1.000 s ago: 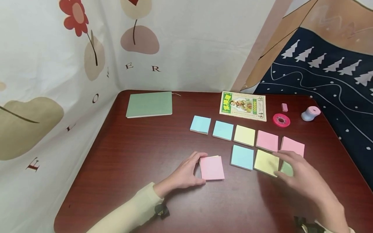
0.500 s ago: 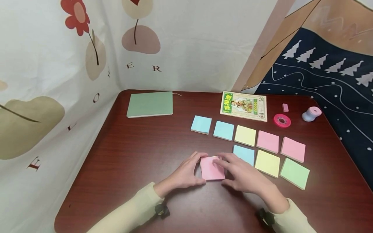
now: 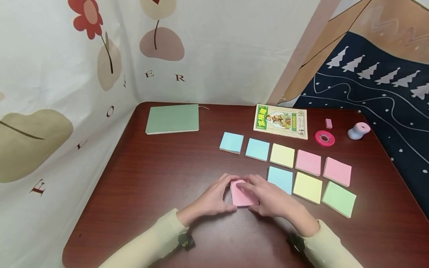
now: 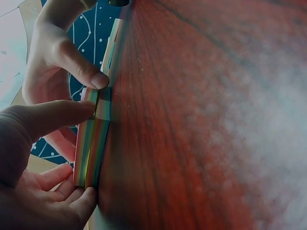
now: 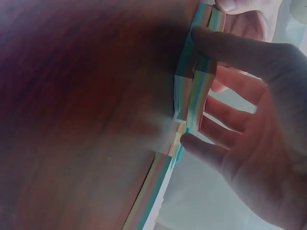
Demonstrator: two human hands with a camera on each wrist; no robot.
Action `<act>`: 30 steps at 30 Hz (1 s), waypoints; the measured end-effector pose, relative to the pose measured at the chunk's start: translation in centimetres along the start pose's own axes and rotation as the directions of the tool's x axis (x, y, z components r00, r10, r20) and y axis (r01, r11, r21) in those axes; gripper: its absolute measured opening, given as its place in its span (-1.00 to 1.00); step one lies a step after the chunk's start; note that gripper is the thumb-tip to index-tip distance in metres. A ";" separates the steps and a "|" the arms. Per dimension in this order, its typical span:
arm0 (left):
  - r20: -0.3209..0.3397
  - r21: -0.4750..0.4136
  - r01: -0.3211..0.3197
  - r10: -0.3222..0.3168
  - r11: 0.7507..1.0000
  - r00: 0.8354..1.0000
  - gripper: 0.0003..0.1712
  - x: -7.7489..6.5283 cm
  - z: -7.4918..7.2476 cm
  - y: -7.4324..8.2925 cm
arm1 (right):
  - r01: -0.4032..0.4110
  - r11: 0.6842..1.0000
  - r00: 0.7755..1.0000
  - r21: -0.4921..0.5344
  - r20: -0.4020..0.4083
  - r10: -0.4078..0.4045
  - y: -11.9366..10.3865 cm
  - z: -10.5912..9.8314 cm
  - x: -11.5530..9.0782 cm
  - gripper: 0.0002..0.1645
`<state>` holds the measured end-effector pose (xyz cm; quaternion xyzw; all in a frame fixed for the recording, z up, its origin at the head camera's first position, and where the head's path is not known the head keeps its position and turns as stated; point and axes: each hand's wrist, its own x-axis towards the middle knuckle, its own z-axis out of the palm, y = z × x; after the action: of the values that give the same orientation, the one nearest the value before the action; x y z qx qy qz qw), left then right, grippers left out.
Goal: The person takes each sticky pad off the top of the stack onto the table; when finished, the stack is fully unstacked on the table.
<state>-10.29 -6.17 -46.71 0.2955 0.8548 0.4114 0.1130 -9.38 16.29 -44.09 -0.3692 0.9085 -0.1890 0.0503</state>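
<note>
Two sticky note pads lie stacked near the middle of the table, the upper pad pink on top [image 3: 240, 197]. In the left wrist view the stacked pads [image 4: 86, 155] show their striped edges, one on the other. My left hand [image 3: 212, 197] holds the stack's left side, thumb at the near edge and fingers at the far edge. From the right, my right hand [image 3: 275, 197] grips the same stack, with its index finger lying over the pink top. The right wrist view shows the right thumb [image 5: 230, 48] against the pads' striped edge; the fingers are on the opposite side.
Right of the hands lie blue [image 3: 280, 179], yellow [image 3: 307, 188] and green [image 3: 339, 199] pads, with a row of several more behind. Further back are a green notebook [image 3: 172, 119], a picture booklet [image 3: 280, 122], a pink tape roll [image 3: 324, 138], an eraser [image 3: 329, 123] and a spool [image 3: 359, 130].
My right hand has come left from beside the green and yellow pads to the pink-topped stack and closed in on it. The left hand has stayed at the stack.
</note>
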 end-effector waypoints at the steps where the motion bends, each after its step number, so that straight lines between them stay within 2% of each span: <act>1: 0.000 0.002 -0.001 0.001 1.000 1.000 -0.03 0.0 0.0 0.0 | 0.001 1.000 1.000 0.001 -0.001 -0.001 0.0 0.0 0.0 -0.17; 8: 0.003 -0.004 0.017 -0.017 1.000 1.000 -0.03 0.0 0.0 0.1 | -0.024 1.000 1.000 0.010 -0.018 0.024 0.3 -1.0 -1.1 -0.18; 14: -0.004 0.003 0.020 -0.020 1.000 1.000 -0.06 0.0 0.2 0.0 | -0.118 0.993 0.992 0.031 -0.041 0.119 2.1 -3.0 -3.5 -0.19; 17: -0.007 0.009 0.019 -0.019 1.000 1.000 -0.06 0.0 0.2 0.1 | -0.196 0.979 0.976 0.053 -0.086 0.200 4.0 -4.5 -5.1 -0.18; 20: -0.006 0.013 0.025 -0.025 1.000 1.000 -0.06 0.0 0.2 0.2 | -0.280 0.958 0.948 0.066 -0.137 0.286 6.2 -6.3 -7.1 -0.12; 23: -0.001 0.017 0.033 -0.033 0.999 0.999 -0.06 0.0 0.2 0.3 | -0.368 0.928 0.906 0.059 -0.202 0.372 8.3 -7.9 -9.8 -0.09; 26: 0.002 0.020 0.034 -0.034 0.999 0.999 -0.06 0.0 0.2 0.3 | -0.460 0.886 0.845 0.049 -0.284 0.454 10.3 -8.8 -13.0 -0.10; 28: 0.000 0.021 0.032 -0.032 0.999 0.999 -0.06 0.0 0.2 0.3 | -0.553 0.831 0.778 0.064 -0.318 0.542 11.5 -9.0 -15.1 -0.12; 30: -0.002 0.024 0.031 -0.031 0.999 1.000 -0.07 -0.1 0.2 0.3 | -0.654 0.752 0.697 0.080 -0.325 0.640 12.5 -9.1 -16.9 -0.11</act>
<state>-9.99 -5.92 -46.59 0.2832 0.8641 0.3998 0.1149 -7.43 38.92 -41.29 0.0099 0.9786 -0.1999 -0.0480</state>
